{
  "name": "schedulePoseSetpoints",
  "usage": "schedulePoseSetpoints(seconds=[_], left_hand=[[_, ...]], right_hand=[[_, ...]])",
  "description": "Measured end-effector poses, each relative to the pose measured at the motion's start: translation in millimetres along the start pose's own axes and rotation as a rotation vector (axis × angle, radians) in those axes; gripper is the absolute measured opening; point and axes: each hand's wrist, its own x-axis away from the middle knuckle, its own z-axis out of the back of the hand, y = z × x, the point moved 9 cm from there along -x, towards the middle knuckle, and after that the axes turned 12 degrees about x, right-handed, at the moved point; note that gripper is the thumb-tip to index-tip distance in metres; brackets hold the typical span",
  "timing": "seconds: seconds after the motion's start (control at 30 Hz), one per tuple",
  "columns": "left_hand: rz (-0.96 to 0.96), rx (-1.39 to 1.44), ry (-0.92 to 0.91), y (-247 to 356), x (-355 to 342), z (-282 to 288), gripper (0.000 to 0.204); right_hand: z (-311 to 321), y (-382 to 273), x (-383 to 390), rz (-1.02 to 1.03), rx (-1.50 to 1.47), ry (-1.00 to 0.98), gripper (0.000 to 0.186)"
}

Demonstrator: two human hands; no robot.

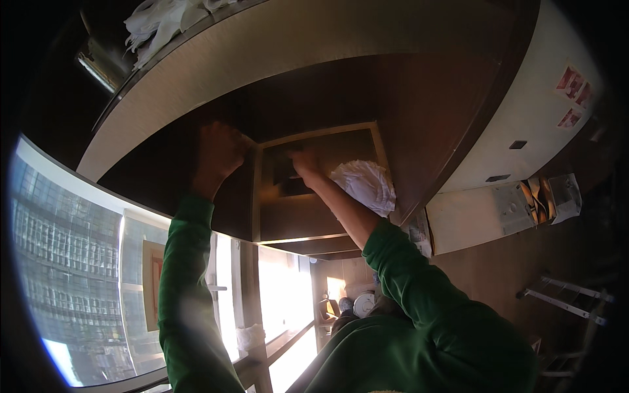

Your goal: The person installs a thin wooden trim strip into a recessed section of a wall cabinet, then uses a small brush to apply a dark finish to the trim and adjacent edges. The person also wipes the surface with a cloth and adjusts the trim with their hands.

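Observation:
My left hand (223,147), in a green sleeve, is raised against the dark interior of the wooden cabinet (432,98), its fingers curled beside the pale edge of a divider; what they hold is unclear. My right hand (303,164) reaches into a square compartment (301,216) framed with light edging, just right of the left hand. Its fingertips are blurred in shadow. A crumpled white cloth (363,187) lies in that compartment beside my right wrist and forearm.
White crumpled material (157,29) sits on the upper ledge. Tall bright windows (72,275) fill the lower left. An aluminium ladder (563,298) stands at lower right, below a white surface (472,223) with clear containers (560,196). A round white object (363,304) is down on the floor.

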Motion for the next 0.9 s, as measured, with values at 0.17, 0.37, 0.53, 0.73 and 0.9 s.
schedulePoseSetpoints(seconds=[0.17,0.37,0.53,0.73,0.9], left_hand=[[-0.151,0.071,0.239,-13.2,21.5,4.3,0.017],[-0.103,0.067,0.286,-9.2,39.2,2.7,0.023],[-0.109,0.093,0.255,3.9,24.4,10.5,0.021],[-0.128,0.147,0.219,16.8,20.4,18.3,0.013],[-0.133,0.17,0.084,13.4,33.0,1.2,0.011]], right_hand=[[-76.5,14.1,-52.7,0.054,0.032,-0.025,0.058],[-101.8,34.6,-102.8,0.012,0.325,-0.041,0.05],[-112.6,11.1,-142.1,0.463,0.967,0.03,0.045],[-97.1,-13.8,-123.5,0.37,0.737,0.108,0.026],[-106.3,-20.2,-102.6,0.271,0.626,-0.036,0.024]])
